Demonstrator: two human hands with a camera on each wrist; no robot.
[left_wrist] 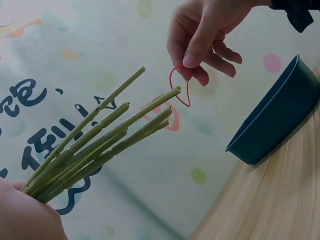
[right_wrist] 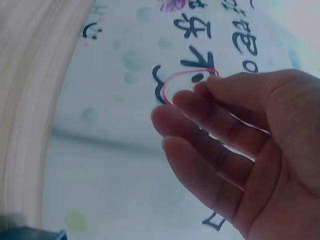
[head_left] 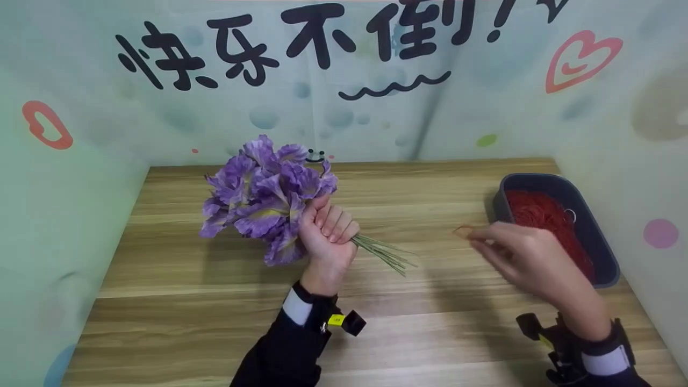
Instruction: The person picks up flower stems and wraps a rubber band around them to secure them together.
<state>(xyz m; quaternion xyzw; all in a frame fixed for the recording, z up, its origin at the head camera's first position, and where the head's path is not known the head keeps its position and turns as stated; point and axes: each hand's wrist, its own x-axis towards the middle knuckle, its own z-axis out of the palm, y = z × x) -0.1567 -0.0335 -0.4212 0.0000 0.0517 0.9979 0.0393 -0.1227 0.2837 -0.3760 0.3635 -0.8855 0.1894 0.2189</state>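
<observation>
A bunch of purple artificial irises is gripped round its stems by my left hand, the blooms to the left and the green stem ends jutting right. Between thumb and index finger my right hand pinches a thin red rubber band, which hangs as a loop. In the left wrist view the band is close to the tips of the stems; whether it touches them I cannot tell. The right hand's other fingers are loosely bent in the right wrist view.
A dark blue tray stands at the table's right side, holding a heap of red rubber bands and a small pale ring. A printed backdrop rises behind the wooden table and along both its sides.
</observation>
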